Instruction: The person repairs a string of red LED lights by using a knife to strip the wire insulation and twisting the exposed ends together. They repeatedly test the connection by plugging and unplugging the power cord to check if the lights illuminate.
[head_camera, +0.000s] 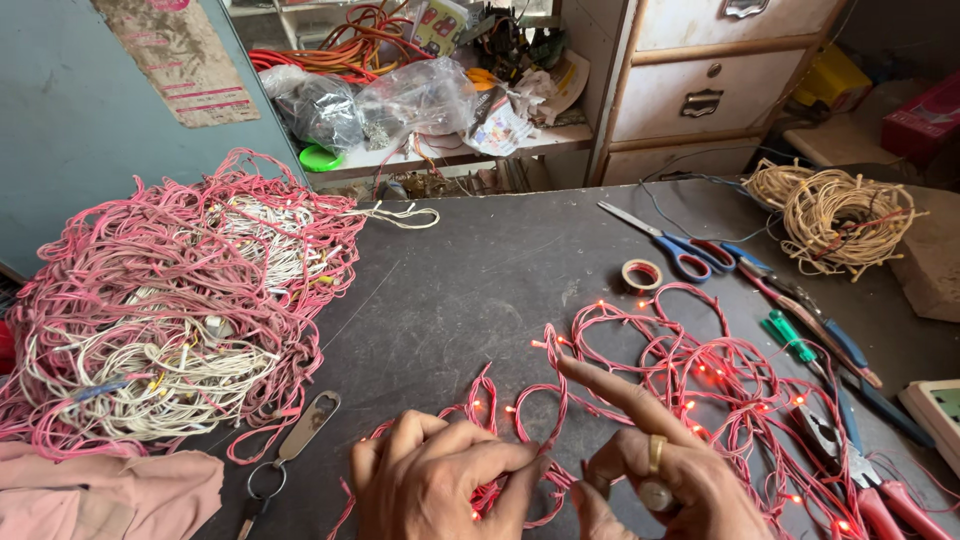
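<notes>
Starting at left, a large tangled heap of pink and white wire (170, 300) sits untouched on the worktop (470, 270). My left hand (440, 485) pinches the lit pink light string (680, 370) between closed fingers; my right hand (670, 470) holds a strand, forefinger extended. Most of that string lies loose to the right, seemingly unsorted.

Both hands, left hand (440, 480) and right hand (665, 480), pinch the lit pink light string (700, 370).

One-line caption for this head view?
Both hands, left hand and right hand, pinch a lit pink string-light wire on a dark table.
</notes>
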